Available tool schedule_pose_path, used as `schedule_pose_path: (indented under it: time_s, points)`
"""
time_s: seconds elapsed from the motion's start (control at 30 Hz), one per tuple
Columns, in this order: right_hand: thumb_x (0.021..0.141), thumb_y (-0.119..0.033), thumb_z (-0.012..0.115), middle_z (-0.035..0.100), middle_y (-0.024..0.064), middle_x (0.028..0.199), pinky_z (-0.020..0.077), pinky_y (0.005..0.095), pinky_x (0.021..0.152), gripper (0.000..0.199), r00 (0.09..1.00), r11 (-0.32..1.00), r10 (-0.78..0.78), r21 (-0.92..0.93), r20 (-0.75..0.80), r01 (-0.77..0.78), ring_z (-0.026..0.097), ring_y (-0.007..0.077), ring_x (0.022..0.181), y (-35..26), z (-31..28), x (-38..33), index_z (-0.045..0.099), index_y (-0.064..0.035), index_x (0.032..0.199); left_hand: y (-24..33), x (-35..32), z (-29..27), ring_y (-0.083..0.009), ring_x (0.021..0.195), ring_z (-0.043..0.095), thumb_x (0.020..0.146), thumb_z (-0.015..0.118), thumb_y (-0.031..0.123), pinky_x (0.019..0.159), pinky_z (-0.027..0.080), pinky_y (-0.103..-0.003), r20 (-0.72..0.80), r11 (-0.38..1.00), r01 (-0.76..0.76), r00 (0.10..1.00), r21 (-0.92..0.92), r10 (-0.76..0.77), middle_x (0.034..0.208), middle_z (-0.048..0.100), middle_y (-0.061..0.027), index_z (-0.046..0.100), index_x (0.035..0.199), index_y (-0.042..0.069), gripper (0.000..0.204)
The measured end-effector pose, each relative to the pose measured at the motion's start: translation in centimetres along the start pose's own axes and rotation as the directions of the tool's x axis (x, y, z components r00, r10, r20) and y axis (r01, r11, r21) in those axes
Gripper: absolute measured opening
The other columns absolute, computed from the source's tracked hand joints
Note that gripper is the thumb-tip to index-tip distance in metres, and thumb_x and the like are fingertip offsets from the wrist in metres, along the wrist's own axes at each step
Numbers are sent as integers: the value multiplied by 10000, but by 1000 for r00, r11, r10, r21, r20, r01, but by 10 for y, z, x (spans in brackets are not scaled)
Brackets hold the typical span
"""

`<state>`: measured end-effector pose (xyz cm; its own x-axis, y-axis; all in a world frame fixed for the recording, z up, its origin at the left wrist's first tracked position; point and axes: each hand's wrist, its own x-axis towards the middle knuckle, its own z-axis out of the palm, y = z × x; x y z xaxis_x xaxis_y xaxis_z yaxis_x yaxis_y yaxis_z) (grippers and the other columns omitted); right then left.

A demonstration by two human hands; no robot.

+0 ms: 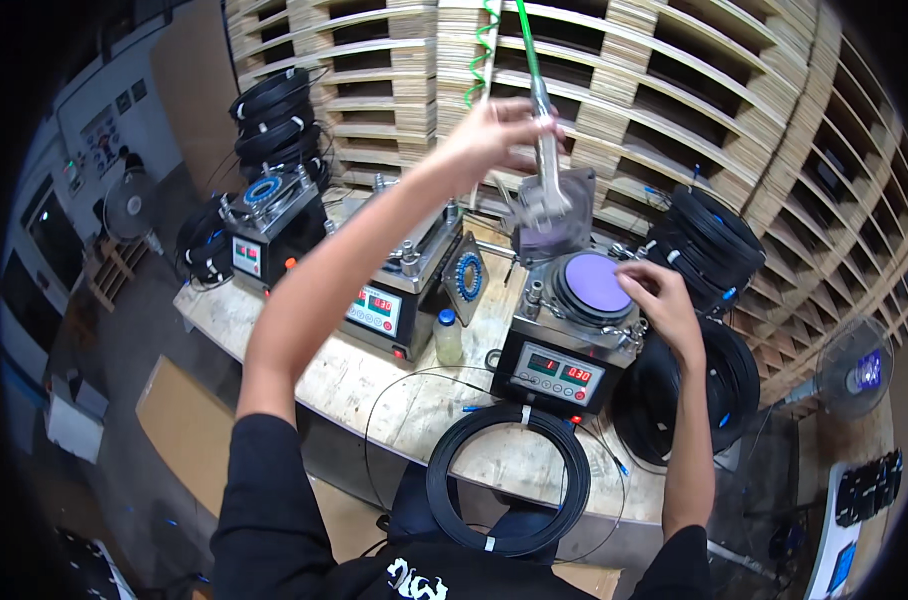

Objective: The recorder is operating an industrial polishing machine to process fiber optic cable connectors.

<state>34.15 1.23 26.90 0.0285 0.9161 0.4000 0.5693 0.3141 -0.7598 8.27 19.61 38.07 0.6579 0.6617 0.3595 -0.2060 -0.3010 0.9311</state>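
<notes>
The left grip [498,136] was closed around a silver-grey air gun [548,180], its fingers wrapped about the upper part while the lower end, blurred, hung below the hand. A green hose [530,48] ran up from the gun's top. The right grip [664,302] was partly curled, its fingertips at the right edge of a flat, round purple disc [592,282]; whether they pinched it could not be told. The disc lay face up on the round top of a boxy metal machine [546,345] with red digits, to the left of the right grip and below and to the right of the air gun. In front of that machine lay a black cable coil [440,482], partly on the pale wooden worktop [414,405]. A blue-capped bottle [448,345] stood to the machine's left, near a second metal machine [372,312].
</notes>
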Motion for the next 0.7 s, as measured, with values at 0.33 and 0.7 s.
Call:
schedule_pose_path:
  time_s: [0.33, 0.7]
  points:
    - [919, -100, 685, 635, -8, 752, 424, 225, 617, 180, 952, 953, 295, -42, -76, -299, 514, 43, 680, 33, -13, -54, 710, 49, 1017, -101, 174, -180, -178, 792, 675, 791, 816, 105, 700, 560, -365, -575, 977, 130, 818, 169, -10, 922, 725, -69, 725, 1035, 27, 271]
    - [906, -109, 696, 645, 1, 752, 415, 230, 634, 178, 922, 928, 364, -29, -133, -371, 519, 47, 695, 34, -10, -58, 717, 38, 1005, -185, 208, -228, -157, 708, 582, 794, 839, 176, 591, 460, -369, -755, 897, 362, 654, 254, -50, 880, 690, -38, 717, 1102, 64, 350]
